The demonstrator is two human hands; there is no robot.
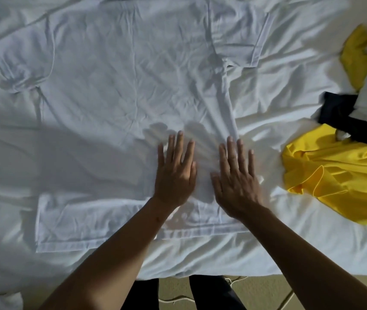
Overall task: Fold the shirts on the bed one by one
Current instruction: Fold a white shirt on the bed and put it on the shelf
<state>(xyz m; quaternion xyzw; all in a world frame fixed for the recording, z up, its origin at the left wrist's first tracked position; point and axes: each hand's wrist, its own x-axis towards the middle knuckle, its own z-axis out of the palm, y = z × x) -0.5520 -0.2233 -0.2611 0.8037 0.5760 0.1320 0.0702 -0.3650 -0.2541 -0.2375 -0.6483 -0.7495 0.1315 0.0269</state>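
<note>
A white shirt [122, 86] lies spread flat on the white bed [289, 242], its hem toward me and its sleeves toward the far side. My left hand [174, 173] lies flat, fingers straight and spread, on the lower part of the shirt. Just to its right, my right hand [237, 182] lies flat too, close to the shirt's right side edge. Neither hand grips any cloth. A crumpled yellow shirt [338, 175] lies to the right of my hands.
A dark navy garment [343, 121] lies behind the yellow shirt, with another yellow piece [356, 54] and white cloth at the far right. The bed's front edge is just below my forearms; floor, cords and my dark trouser legs [209, 291] show beneath.
</note>
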